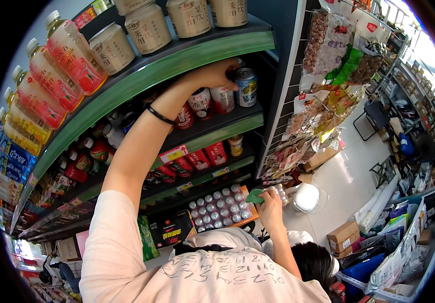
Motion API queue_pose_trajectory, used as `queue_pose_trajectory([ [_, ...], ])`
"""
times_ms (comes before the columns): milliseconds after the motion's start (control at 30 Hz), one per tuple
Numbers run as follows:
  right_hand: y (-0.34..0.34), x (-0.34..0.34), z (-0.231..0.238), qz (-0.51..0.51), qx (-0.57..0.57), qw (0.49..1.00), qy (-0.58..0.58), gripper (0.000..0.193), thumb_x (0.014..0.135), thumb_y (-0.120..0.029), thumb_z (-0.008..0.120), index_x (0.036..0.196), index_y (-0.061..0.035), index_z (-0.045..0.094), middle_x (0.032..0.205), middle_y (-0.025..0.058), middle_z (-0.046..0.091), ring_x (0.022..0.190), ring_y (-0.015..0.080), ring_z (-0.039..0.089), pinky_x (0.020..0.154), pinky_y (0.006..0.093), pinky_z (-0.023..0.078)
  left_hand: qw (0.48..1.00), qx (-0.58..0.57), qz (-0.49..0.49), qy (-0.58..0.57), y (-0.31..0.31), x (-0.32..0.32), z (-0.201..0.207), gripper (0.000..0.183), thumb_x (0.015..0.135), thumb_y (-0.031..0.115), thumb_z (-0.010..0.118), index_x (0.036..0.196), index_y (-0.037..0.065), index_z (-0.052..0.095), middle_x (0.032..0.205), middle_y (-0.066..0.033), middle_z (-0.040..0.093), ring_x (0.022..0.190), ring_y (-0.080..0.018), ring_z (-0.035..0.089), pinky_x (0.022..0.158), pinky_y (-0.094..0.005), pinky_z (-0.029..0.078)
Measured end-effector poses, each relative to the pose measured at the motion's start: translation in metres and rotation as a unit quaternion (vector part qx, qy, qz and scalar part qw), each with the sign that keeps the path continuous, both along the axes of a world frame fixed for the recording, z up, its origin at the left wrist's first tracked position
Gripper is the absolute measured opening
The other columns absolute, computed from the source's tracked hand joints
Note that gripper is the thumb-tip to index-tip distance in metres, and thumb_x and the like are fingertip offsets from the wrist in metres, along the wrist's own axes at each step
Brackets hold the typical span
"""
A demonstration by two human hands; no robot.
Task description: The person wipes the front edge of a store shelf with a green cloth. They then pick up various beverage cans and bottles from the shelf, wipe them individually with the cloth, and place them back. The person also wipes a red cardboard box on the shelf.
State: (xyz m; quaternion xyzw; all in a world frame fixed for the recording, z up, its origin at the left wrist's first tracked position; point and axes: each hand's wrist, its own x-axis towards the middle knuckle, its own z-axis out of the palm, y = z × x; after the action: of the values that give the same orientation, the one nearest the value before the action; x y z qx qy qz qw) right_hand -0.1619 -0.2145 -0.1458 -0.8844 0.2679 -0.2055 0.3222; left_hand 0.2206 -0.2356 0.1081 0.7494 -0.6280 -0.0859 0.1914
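Observation:
My left arm stretches up under the top shelf. My left hand [217, 74] is at a blue drink can [246, 88] at the right end of the second shelf, its thumb against the can's left side and its other fingers partly hidden in shadow behind the can's top. Left of it stand a white and red can [222, 100] and a white can with a dark print [200, 104]. Lower down, my right hand [270, 207] pinches a folded green cloth [254, 196], just right of an orange-edged tray of silver-topped cans [217, 208].
Beige cans [148, 29] and pink drink bottles [76, 55] line the top shelf [212, 48]. Snack bags [328, 43] hang from a rack on the right. On the floor are a white bucket [307, 197] and cardboard boxes [342, 235]. A dark-haired person [312, 265] is close below my right arm.

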Motion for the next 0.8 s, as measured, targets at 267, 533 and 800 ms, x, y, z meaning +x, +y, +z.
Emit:
queue_pose_trajectory([
  [267,0.005,0.002,-0.007,0.005,0.002,1.000,0.004,0.031,0.071,0.009,0.057,0.099,0.0001,0.066,0.108,0.0178,0.060,0.100,0.0384,0.057,0.089,0.0472,0.045,0.996,0.013,0.060,-0.064,0.024,-0.007,0.004,0.080,0.070,0.019,0.087,0.137,-0.002,0.049,0.124,-0.0231,0.062,0.115,-0.0323,0.060,0.096,-0.0386,0.049],
  [533,0.002,0.010,-0.007,0.026,0.008,1.000,0.008,0.031,0.070,0.007,0.059,0.100,-0.0007,0.066,0.108,0.0162,0.061,0.103,0.0369,0.057,0.089,0.0463,0.045,0.975,-0.080,0.123,-0.165,0.027,-0.012,-0.006,0.073,0.078,0.051,0.077,0.121,-0.005,0.061,0.115,-0.0225,0.066,0.106,-0.0359,0.064,0.091,-0.0409,0.050],
  [800,0.004,0.023,-0.003,0.043,-0.007,0.999,0.016,0.029,0.075,0.007,0.057,0.100,-0.0010,0.066,0.108,0.0158,0.061,0.103,0.0369,0.056,0.089,0.0465,0.044,0.989,-0.085,0.051,-0.106,0.044,0.001,-0.013,0.061,0.078,0.046,0.077,0.107,-0.006,0.066,0.100,-0.0242,0.069,0.096,-0.0371,0.067,0.083,-0.0432,0.052],
])
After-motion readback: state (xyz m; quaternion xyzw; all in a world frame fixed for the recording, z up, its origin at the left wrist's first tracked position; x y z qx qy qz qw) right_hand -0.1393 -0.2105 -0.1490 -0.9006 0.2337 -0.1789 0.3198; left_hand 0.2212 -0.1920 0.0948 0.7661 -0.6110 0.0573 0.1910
